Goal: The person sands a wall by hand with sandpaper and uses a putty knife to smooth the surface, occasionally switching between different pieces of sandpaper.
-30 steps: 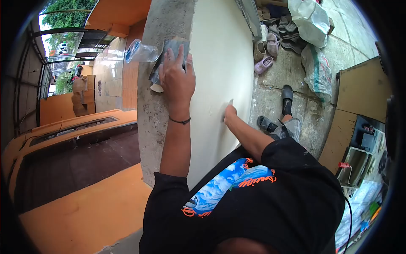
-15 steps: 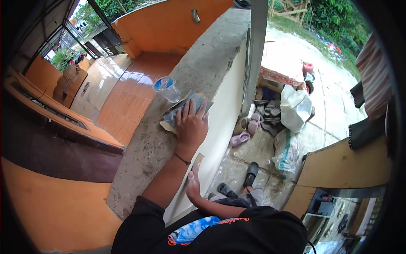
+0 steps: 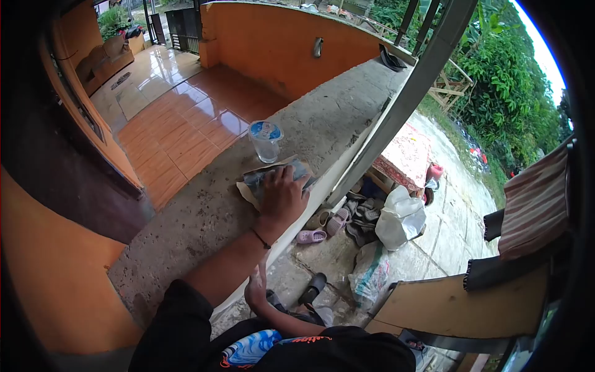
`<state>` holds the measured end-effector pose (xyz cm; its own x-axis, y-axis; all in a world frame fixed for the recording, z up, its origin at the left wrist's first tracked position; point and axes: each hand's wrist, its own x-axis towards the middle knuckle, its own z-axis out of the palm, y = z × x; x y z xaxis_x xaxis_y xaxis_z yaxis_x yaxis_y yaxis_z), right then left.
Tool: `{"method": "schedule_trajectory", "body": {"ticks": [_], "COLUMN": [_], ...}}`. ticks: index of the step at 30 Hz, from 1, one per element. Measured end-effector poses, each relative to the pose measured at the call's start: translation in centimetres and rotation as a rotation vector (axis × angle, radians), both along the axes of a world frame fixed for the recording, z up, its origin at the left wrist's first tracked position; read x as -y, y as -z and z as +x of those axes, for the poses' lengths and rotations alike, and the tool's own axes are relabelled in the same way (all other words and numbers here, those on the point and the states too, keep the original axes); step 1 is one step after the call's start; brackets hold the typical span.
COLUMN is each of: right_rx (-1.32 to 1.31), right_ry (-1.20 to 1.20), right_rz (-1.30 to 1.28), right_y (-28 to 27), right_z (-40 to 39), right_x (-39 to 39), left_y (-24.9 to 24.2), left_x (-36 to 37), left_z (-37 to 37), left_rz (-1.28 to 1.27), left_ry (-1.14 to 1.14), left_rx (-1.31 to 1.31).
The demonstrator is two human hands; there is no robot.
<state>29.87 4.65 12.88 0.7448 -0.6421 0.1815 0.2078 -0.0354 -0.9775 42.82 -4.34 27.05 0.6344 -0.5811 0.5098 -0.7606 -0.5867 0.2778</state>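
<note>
My left hand (image 3: 285,195), with a thin dark band at its wrist, lies on a dark grey sheet of sandpaper (image 3: 254,178). Its fingers are bent over the sheet, which has a curled beige edge. The sheet rests on top of a rough concrete ledge (image 3: 186,232). Just beyond my fingertips stands a clear plastic cup (image 3: 266,152) with a blue printed lid. Lower down, on the outer side of the wall, is my right hand (image 3: 255,291). Its fingers are partly hidden behind my left forearm, and whatever they may hold cannot be made out.
A dark cap-like item (image 3: 390,59) lies at the ledge's far end by a grey post (image 3: 421,93). Below right are several shoes (image 3: 338,221), a white bag (image 3: 400,217) and a woven sack (image 3: 370,273). Striped cloth (image 3: 536,204) hangs over a brown board (image 3: 471,304).
My view has turned, so the ledge and cup appear shifted. The fingers of my left hand have gone from flat to bent on the sandpaper. My right hand is now more covered by my left forearm.
</note>
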Motion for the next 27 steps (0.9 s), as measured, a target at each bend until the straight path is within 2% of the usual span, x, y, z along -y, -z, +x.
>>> {"method": "schedule_trajectory", "body": {"ticks": [1,3,5,7,8,9,10,11,12,14,16,17,19,21,23,25,27], "right_rx": [-0.056,-0.031,-0.007,0.18,0.299,0.279,0.298,0.252,0.237,0.205,0.001,0.082,0.118,0.133,0.27,0.253,0.244], "right_ry": [-0.01,-0.021,0.106,0.167,0.111,0.019,0.052,-0.002,0.016,0.077,-0.01,-0.07,-0.097,0.102,0.15,0.118,-0.01], "right_rz": [-0.19,0.017,-0.003,0.293,0.57,0.758,0.683,0.762,0.591,0.314,-0.042,-0.102,-0.126,-0.104,0.296,0.684,0.77], "right_y": [0.4,0.9,3.3,-2.0,2.1,2.6,2.9,1.3,2.1,-3.5,-1.6,-2.6,-1.5,-0.1,-0.1,-2.7,-2.3], "right_z": [-1.5,1.3,6.5,10.5,13.2,14.1,14.7,13.6,12.9,8.0,1.9,-0.3,-0.3,4.5,11.4,14.4,15.9], "right_x": [-1.7,0.8,7.3,14.1,18.2,21.3,22.6,21.8,20.0,11.5,2.8,-0.1,-0.5,4.9,13.9,22.6,28.1], "left_y": [0.0,0.1,0.4,0.5,0.3,0.1,0.2,0.6,0.8,1.2,1.3,1.4,1.6,1.8,1.6,1.6,1.7], "left_x": [0.0,-0.1,0.0,0.0,-0.1,-0.1,0.0,0.0,0.2,0.3,0.3,0.4,0.3,0.3,0.3,0.4,0.4], "left_z": [0.0,0.3,0.5,0.8,0.8,0.7,0.6,0.6,1.0,1.2,1.5,1.5,1.4,1.6,1.6,1.4,1.4], "left_rz": [0.009,-0.011,0.007,0.02,0.036,0.032,0.028,0.035,0.014,0.014,0.038,0.053,0.087,0.078,0.096,0.112,0.091], "left_ry": [-0.003,0.014,0.021,-0.01,-0.007,-0.004,0.001,0.007,0.027,0.083,0.105,0.109,0.132,0.119,0.121,0.123,0.092], "left_rx": [-0.02,-0.013,-0.048,0.033,0.014,0.002,-0.008,-0.026,-0.034,-0.054,-0.05,-0.034,-0.057,-0.048,-0.044,-0.038,-0.02]}}
